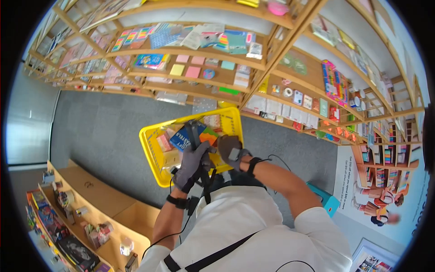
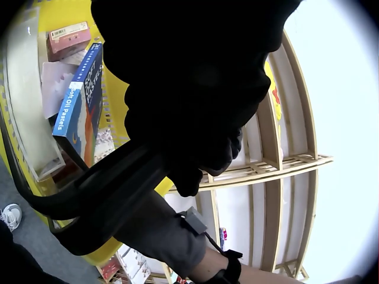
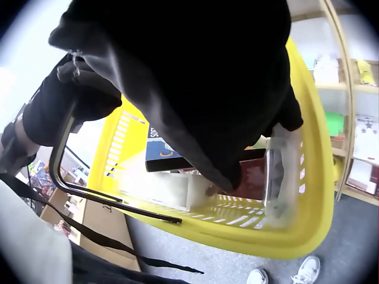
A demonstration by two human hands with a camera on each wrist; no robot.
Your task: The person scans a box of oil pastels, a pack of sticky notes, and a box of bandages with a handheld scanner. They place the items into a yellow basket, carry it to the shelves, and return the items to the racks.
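A yellow basket [image 1: 147, 156] with black handles [image 1: 194, 132] is in front of the person in the head view. The gloved left hand [image 1: 190, 165] grips the handles above the basket. Down at the basket's right end is the gloved right hand [image 1: 229, 147], its fingers partly hidden. In the right wrist view its fingertips come close to a dark red box [image 3: 251, 177] and a clear plastic case [image 3: 281, 171]; I cannot tell whether it holds either. A blue box of soft oil pastels [image 2: 83, 106] leans in the basket beside a pink box [image 2: 69, 40].
Wooden shelves [image 1: 195, 56] of stationery line the far side and the right. A low wooden display unit [image 1: 104, 192] stands at the lower left. Grey carpet [image 1: 99, 122] surrounds the basket. A teal object [image 1: 324, 199] is beside the person's right arm.
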